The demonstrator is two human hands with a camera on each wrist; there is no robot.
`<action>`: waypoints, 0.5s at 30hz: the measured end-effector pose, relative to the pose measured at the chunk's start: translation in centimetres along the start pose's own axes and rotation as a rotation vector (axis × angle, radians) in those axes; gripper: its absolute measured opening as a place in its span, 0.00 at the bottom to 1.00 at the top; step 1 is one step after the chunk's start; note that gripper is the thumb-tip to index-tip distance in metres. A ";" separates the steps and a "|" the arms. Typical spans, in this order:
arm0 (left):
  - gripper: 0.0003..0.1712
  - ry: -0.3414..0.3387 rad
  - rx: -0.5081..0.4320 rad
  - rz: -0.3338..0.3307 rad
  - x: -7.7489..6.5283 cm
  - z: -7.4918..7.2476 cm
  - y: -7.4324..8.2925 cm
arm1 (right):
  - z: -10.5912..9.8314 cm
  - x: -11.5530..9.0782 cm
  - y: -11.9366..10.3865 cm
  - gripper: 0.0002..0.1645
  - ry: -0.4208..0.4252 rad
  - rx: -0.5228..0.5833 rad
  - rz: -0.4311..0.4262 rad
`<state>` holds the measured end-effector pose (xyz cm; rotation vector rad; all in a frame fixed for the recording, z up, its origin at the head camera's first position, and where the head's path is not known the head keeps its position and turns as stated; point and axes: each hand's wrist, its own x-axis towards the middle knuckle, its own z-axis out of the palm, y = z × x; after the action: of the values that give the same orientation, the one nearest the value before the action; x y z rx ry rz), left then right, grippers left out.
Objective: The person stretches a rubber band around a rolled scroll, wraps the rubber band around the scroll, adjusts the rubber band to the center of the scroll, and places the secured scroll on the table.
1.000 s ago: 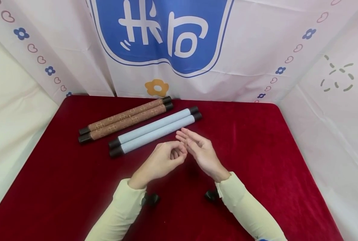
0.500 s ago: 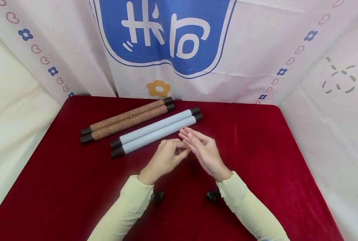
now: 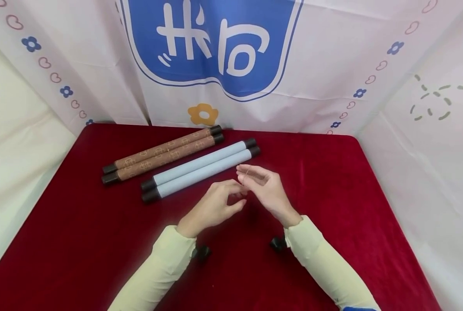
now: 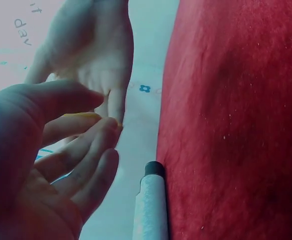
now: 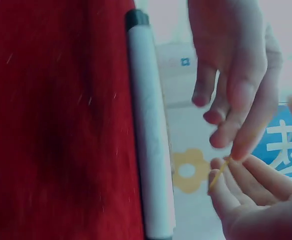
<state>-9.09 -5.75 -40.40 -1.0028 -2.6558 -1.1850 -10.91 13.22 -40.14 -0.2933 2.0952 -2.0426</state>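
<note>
My left hand (image 3: 212, 204) and right hand (image 3: 270, 192) meet above the red table, with fingertips close together. A thin yellow rubber band (image 5: 219, 175) stretches across the fingers of my right hand (image 5: 258, 187), which are nearly straight and slightly spread. My left hand (image 5: 235, 65) reaches to the band's near end with bent fingers. In the left wrist view the yellow band (image 4: 86, 114) runs along the index finger of my left hand (image 4: 61, 150), its thumb held apart above. The band's full loop is partly hidden by fingers.
Two pale blue tubes (image 3: 205, 167) with black ends lie side by side just beyond my hands. Two brown patterned tubes (image 3: 165, 156) lie behind them to the left. The red tabletop (image 3: 324, 207) meets a printed white cloth (image 3: 317, 99) at the back.
My left hand has shifted right, and its thumb has parted from its index finger. My right hand has moved slightly right, and its fingers have turned and spread a little. The tubes stay put.
</note>
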 end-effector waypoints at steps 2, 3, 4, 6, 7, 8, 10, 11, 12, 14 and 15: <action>0.10 -0.018 -0.001 0.004 -0.1 -0.1 0.0 | -0.2 -0.1 0.1 0.28 -0.012 -0.094 -0.012; 0.09 -0.027 -0.002 0.006 -0.2 -0.2 -0.1 | -0.4 -0.1 0.2 0.30 -0.023 -0.133 -0.017; 0.10 -0.036 -0.001 0.004 -0.3 -0.4 -0.1 | -0.5 -0.2 0.2 0.32 -0.031 -0.192 -0.023; 0.13 -0.048 0.019 0.002 -0.4 -0.8 -0.4 | -0.9 -0.4 0.2 0.37 -0.041 -0.314 -0.033; 0.15 -0.053 0.037 -0.003 -0.4 -1.1 -0.6 | -1.1 -0.5 0.2 0.39 -0.046 -0.376 -0.036; 0.17 -0.057 0.058 -0.010 -0.5 -1.5 -0.8 | -1.4 -0.6 0.2 0.42 -0.050 -0.440 -0.039; 0.22 -0.067 0.095 -0.048 -0.5 -2.3 -1.3 | -1.9 -0.8 0.1 0.48 -0.061 -0.554 -0.040; 0.23 -0.065 0.120 -0.074 -0.5 -2.9 -1.7 | -2.1 -0.9 0.1 0.51 -0.075 -0.597 -0.038; 0.24 -0.066 0.140 -0.102 -0.4 -3.5 -2.1 | -2.4 -1.0 0.1 0.53 -0.090 -0.636 -0.038; 0.26 -0.066 0.184 -0.147 -0.3 -4.8 -3.1 | -2.8 -1.1 0.2 0.58 -0.115 -0.705 -0.035; 0.27 -0.067 0.204 -0.171 -0.2 -5.4 -3.6 | -2.9 -1.1 0.2 0.61 -0.125 -0.736 -0.031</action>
<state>-12.09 -11.32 -38.92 -0.8107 -2.8921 -0.8943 -10.68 16.36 -40.23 -0.5384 2.6778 -1.1420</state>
